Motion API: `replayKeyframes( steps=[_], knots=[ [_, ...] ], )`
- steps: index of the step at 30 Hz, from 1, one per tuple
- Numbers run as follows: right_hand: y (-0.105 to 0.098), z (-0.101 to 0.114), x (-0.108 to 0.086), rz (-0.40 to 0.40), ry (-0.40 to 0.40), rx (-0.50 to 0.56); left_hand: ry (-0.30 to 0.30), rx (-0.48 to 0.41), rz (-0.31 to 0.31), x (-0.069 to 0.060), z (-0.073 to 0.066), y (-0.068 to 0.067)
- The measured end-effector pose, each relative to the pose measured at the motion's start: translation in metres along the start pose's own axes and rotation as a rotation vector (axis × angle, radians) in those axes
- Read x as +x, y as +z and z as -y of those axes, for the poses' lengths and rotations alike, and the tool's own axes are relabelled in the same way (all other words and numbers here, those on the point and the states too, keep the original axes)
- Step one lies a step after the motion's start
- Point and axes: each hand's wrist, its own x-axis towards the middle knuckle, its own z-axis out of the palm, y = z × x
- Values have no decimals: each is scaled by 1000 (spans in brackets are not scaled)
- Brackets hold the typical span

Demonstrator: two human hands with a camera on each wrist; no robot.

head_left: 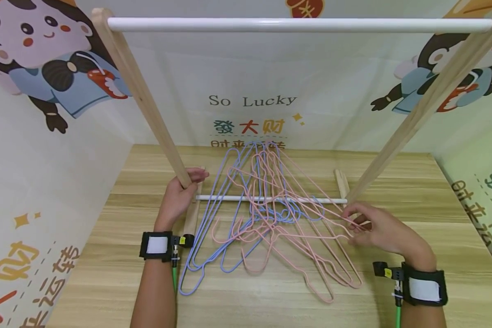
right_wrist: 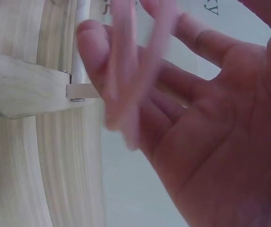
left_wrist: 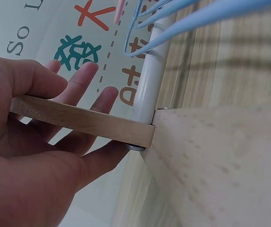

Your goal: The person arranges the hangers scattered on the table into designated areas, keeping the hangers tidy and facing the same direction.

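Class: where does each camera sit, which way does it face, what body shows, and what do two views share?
Head: on the head, facing forward and down at the rack; left hand, right hand and forearms show.
Left wrist: on that wrist, facing the upright, left hand around it.
Right wrist: on that wrist, facing blurred pink hangers; right hand shows.
Head and left wrist share the lower bar and blue hangers.

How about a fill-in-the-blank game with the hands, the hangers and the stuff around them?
The right hand is at hangers coloured ____.
The left hand holds a post made of ____.
The top bar is coloured ____.
The English words read "So ____".

Missing words: pink; wood; white; Lucky.
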Motion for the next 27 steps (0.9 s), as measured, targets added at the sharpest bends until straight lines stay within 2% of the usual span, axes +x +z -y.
replayKeyframes(
  steps=[3,7,9,15,20,27],
  knots=[
    [-1,-2,0,57,63,67,-4,3,-1,0,0,0],
    [1,-5,1,109,153,101,-3,1,0,0,1,0],
    [3,-6,2,122,194,106,-4,1,1,0,0,0],
    [7,-4,3,124,249,126,-11,6,6,-1,-1,-1],
    [6,2,1,131,233,135,-6,2,7,0,-1,-1],
    [6,13,-2,85,156,18,-9,5,4,0,0,-2]
  ],
)
